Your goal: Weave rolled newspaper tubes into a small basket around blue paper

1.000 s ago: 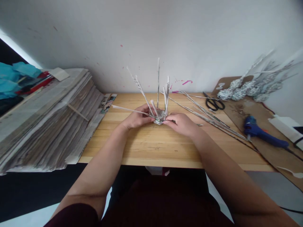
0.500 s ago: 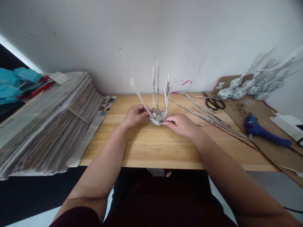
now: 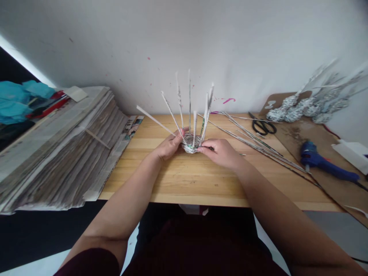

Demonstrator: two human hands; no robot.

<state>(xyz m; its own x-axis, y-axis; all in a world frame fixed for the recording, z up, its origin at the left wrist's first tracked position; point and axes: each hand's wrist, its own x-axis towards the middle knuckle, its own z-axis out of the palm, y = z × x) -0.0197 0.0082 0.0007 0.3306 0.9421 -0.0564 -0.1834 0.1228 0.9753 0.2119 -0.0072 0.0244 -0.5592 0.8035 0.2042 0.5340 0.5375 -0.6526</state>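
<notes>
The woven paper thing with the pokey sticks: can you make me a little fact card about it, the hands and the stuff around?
Woven paper thing: small and round, with paper sticks poking up and outward
Left hand: at its left side, thumb up; how firmly it grips, I can't tell
Right hand: fingertips pinching its right edge
Loose paper strips: lying on the wooden table, to the right
Scissors: black handles, beyond the strips
Glue gun: blue, on a brown board
Paper stack: tall, far left
</notes>
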